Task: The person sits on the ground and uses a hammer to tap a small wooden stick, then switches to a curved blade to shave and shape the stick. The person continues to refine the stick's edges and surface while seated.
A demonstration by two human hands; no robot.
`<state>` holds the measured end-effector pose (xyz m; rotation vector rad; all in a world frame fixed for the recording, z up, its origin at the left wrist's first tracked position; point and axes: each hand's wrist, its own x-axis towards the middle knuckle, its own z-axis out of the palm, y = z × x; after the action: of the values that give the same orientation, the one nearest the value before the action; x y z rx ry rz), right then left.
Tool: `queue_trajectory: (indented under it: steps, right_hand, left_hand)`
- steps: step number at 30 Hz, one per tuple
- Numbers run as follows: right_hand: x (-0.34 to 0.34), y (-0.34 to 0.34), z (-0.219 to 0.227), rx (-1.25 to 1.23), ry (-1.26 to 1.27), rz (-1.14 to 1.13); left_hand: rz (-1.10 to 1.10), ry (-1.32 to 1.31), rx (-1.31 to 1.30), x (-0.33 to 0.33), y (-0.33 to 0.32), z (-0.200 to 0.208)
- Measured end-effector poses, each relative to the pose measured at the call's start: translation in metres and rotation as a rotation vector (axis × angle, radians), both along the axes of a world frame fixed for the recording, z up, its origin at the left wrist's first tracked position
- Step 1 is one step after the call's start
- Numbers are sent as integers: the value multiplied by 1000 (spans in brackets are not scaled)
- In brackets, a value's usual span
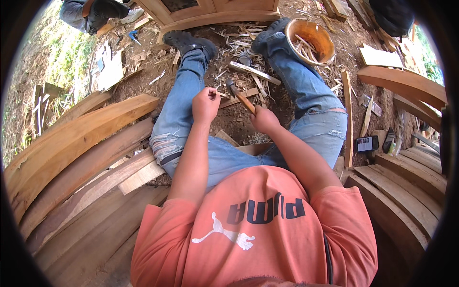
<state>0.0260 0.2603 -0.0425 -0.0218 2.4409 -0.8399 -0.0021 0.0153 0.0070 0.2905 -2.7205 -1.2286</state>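
On the salmon-orange fabric T-shirt there stood one short word in dark block capitals, upside down in the view; below it was a white leaping-cat emblem; on the black rectangular device with pale panel, the small marks were unreadable.

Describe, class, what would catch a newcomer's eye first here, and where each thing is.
Probably first, the coral T-shirt filling the lower middle. Next, near the centre, the wooden-handled hammer in the right hand, with the left hand pinching a small pale piece. At upper right, an orange bucket holding wood slivers sits by the right shin.
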Motion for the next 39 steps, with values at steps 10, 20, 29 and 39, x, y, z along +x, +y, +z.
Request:
queue_trajectory:
  steps: [10,20,29,39]
  right_hand:
    - [0,-13,-11,6,-40,15]
    - [-2,-4,3,-79,3,-3]
    - [-3,8,-4,-11,-159,57]
    - [-8,14,-5,-22,-202,72]
  left_hand:
    - [36,-33,-3,2,-11,-4]
    - [-11,-69,-126,1,-10,-9]
    - [-30,-71,-115,-9,-26,-31]
    - [-12,-53,14,-7,-44,-51]
